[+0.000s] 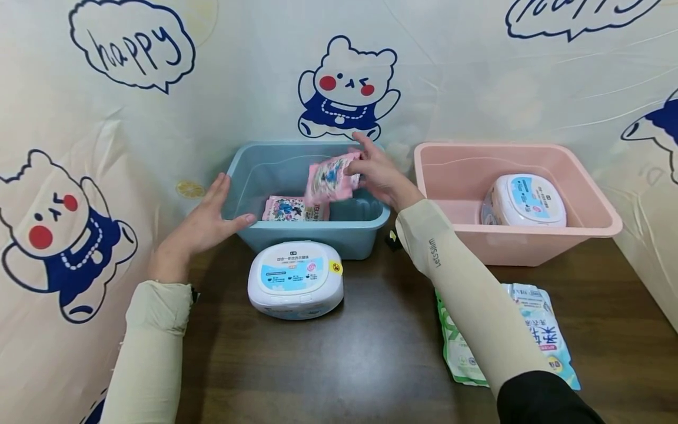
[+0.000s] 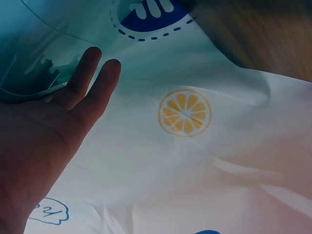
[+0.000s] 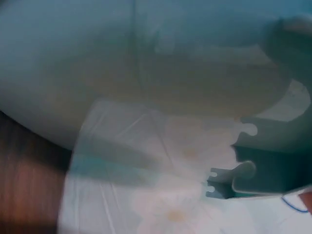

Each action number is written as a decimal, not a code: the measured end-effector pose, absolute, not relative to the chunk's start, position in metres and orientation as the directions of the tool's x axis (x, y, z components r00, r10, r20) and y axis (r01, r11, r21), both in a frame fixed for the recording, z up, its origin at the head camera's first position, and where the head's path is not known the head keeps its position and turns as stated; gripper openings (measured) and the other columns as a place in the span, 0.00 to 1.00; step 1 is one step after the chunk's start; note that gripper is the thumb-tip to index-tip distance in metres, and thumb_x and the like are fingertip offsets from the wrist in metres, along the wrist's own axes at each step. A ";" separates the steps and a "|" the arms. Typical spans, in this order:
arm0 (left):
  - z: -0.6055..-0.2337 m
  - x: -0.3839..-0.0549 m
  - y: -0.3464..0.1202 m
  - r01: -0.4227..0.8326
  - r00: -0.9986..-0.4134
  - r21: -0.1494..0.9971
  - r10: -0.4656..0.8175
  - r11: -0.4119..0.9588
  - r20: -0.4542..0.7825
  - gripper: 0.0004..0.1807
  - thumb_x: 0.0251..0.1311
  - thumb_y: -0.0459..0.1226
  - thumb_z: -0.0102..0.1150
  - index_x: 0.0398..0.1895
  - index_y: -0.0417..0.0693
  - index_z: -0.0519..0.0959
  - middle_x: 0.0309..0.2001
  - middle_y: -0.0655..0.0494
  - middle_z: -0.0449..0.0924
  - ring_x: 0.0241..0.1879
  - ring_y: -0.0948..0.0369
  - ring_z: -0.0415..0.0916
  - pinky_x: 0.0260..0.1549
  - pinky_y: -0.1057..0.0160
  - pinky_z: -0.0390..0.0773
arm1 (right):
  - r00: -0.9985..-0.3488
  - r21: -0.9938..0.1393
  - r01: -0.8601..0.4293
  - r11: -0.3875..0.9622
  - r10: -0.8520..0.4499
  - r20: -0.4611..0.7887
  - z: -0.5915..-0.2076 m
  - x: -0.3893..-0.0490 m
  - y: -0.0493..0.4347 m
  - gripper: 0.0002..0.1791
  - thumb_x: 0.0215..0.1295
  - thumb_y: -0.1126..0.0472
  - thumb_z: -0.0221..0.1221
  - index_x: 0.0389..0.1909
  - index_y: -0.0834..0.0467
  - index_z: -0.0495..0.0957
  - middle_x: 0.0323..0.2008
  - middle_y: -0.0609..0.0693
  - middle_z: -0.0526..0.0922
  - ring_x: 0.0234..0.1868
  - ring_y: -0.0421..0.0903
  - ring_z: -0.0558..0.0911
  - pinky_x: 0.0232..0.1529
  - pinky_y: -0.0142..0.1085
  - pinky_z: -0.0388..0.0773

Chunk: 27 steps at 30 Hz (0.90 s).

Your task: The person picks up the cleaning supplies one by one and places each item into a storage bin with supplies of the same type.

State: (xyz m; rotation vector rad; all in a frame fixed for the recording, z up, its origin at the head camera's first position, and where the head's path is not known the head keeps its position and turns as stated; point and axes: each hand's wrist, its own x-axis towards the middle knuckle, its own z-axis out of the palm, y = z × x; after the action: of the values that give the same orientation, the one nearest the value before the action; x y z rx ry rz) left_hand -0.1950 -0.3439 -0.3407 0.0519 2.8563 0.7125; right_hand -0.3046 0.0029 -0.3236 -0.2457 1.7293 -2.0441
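My right hand (image 1: 384, 176) pinches a small pink packet (image 1: 329, 181) with colourful print, held over the blue bin (image 1: 333, 238). Another pink packet (image 1: 288, 209) lies inside that bin, partly hidden by its front wall. At the bin's left end, my left hand (image 1: 203, 221) rests on the rim with thumb and fingers spread. The left wrist view shows that hand (image 2: 53, 117) with two straight fingers beside the bin wall. In the right wrist view the picture is dim and blurred, and the packet cannot be made out there.
A white lidded tub (image 1: 293, 281) stands on the brown table (image 1: 328, 371) before the blue bin. To the right, a pink bin (image 1: 524, 246) holds a similar tub (image 1: 532, 200). Green (image 1: 459, 347) and blue (image 1: 548, 330) pouches lie under the right forearm. Printed cloth (image 1: 455, 76) hangs behind.
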 end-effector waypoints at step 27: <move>-0.339 -0.194 -0.341 -0.012 -0.981 0.474 0.080 0.880 -0.175 0.61 0.63 0.67 0.54 0.80 0.57 0.24 0.79 0.59 0.14 0.77 0.37 0.28 0.61 0.22 0.46 | -0.913 -0.995 0.028 -0.096 -0.408 0.014 -0.293 -0.262 0.038 0.24 0.72 0.68 0.52 0.68 0.56 0.69 0.56 0.61 0.80 0.53 0.58 0.83 0.53 0.46 0.81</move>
State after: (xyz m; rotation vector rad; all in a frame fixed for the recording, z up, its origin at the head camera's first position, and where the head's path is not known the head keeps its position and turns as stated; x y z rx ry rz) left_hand -0.1936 -0.3413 -0.3395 0.0522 2.8609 0.7234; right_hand -0.2617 0.0377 -0.2928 -0.4167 1.8825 -2.0862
